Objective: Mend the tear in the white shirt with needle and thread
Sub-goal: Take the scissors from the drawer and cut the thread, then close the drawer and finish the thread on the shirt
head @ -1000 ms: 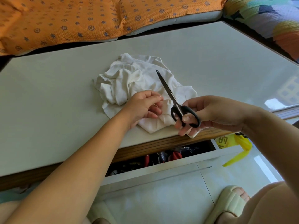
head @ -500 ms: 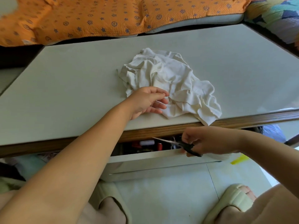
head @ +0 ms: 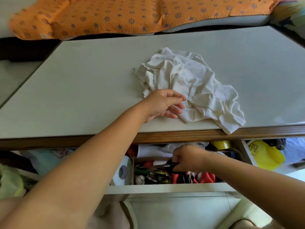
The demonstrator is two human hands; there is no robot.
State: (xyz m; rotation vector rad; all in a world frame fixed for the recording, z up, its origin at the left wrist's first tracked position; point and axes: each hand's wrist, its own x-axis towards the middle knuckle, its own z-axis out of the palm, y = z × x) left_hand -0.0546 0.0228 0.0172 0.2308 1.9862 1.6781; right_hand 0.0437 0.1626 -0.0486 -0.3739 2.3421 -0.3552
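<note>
White shirt [head: 186,85] lies crumpled mid-frame on the bench [head: 82,90]. Left hand [head: 162,104] sits at its lower-left edge, fingertips [head: 180,99] pinched; on what, I cannot tell. Right hand [head: 188,158], lower down, grips scissors [head: 170,164] in the drawer [head: 165,187].

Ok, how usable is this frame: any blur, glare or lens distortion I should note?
Head view: even daylight, white shirt sharp. The orange blanket at top left is motion-smeared. There is faint glare on the table near its right front edge, and the wide lens splays the table's sides. The right hand and scissors in the shaded drawer look soft.
</note>
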